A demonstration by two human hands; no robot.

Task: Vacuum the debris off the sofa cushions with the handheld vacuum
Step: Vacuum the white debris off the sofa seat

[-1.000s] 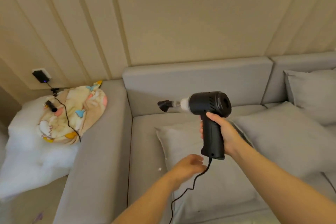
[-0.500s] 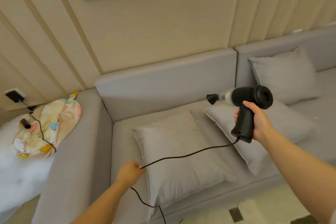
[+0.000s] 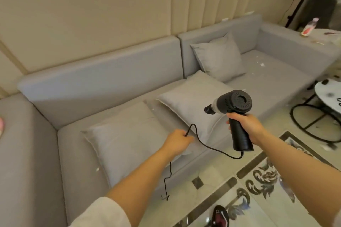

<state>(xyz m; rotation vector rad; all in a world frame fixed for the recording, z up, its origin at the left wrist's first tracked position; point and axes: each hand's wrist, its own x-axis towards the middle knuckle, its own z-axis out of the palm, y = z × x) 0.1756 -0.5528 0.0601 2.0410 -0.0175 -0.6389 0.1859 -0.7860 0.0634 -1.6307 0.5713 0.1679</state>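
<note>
My right hand (image 3: 246, 125) grips the handle of a black handheld vacuum (image 3: 234, 105), held in the air above the sofa's front edge with its small nozzle pointing left. My left hand (image 3: 178, 141) holds the vacuum's black cord (image 3: 208, 146), which loops between the two hands and hangs down past the seat front. The grey sofa (image 3: 103, 79) carries three grey cushions: a near one (image 3: 125, 138), a middle one (image 3: 191, 101) and a far one (image 3: 219, 57) leaning on the backrest. White bits of debris (image 3: 261, 61) lie on the far right seat.
A round white side table (image 3: 328, 94) on a black wire frame stands at the right. The floor in front is patterned tile (image 3: 258, 180). A dark slipper (image 3: 220, 216) lies at the bottom. A bottle (image 3: 310, 28) rests beyond the sofa's right arm.
The view has swung right along the sofa. My right hand has carried the vacuum to the right, and my left hand has gathered the cord closer to the vacuum.
</note>
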